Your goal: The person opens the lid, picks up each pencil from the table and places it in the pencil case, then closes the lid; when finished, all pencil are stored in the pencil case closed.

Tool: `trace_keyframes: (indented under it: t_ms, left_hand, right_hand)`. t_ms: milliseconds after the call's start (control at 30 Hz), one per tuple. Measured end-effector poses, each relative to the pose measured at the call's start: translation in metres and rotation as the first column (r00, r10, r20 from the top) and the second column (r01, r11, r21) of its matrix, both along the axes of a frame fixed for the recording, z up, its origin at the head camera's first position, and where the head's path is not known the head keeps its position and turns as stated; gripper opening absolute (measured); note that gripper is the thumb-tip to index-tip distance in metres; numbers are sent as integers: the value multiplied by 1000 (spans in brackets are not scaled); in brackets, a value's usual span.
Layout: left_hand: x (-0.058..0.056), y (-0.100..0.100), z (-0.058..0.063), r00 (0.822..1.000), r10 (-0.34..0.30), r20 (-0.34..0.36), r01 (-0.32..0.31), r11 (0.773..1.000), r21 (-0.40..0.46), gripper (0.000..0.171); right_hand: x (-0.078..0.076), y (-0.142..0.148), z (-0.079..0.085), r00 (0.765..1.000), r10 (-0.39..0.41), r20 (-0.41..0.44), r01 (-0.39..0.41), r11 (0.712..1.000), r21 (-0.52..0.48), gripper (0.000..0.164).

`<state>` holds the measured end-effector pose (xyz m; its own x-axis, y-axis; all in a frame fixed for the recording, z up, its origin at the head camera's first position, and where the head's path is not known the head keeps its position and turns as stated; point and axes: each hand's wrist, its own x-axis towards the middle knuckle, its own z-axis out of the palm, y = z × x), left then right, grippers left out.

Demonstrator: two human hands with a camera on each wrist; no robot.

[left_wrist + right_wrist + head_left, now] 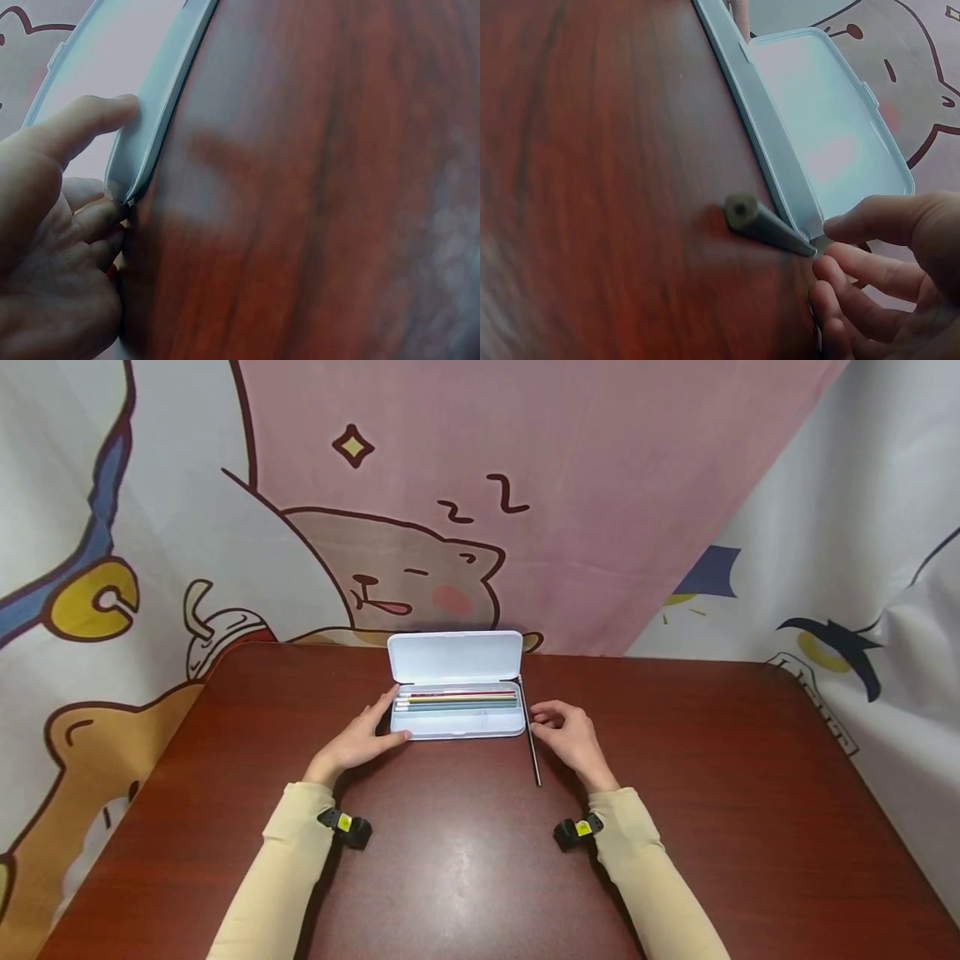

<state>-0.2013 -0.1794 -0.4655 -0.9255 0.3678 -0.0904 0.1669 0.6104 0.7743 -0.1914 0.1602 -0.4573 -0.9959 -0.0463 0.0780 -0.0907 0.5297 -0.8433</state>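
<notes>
A white pencil case (457,724) lies with its lid (455,657) raised at the back. Several pencils (457,700) rest side by side in its rear compartment. My left hand (360,739) holds the left end of the case, thumb on the front rim and fingers along the side. Just outside the case's right end lies a dark pencil (533,753), its near end pointing toward me. My right hand (570,732) is right beside this pencil, fingers loosely bent; in the right wrist view, thumb and fingertips (829,225) stand apart.
The brown wooden table (450,877) reaches back to a cartoon-printed cloth (585,485), close behind the raised lid. Each sleeved wrist carries a small black camera: a left one (360,833) and a right one (567,835).
</notes>
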Motion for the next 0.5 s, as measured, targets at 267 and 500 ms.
trace_keyframes:
  t_ms: [267,500]
  left_hand:
    - [0,-1,1,1000,3,12,-3,1000,-11,88]
    - [2,0,3,1000,9,23,-9,1000,-6,87]
  right_hand:
    - [5,-9,-7,998,-58,0,58,997,46,31]
    - [6,-14,-11,993,-113,-47,116,991,73,32]
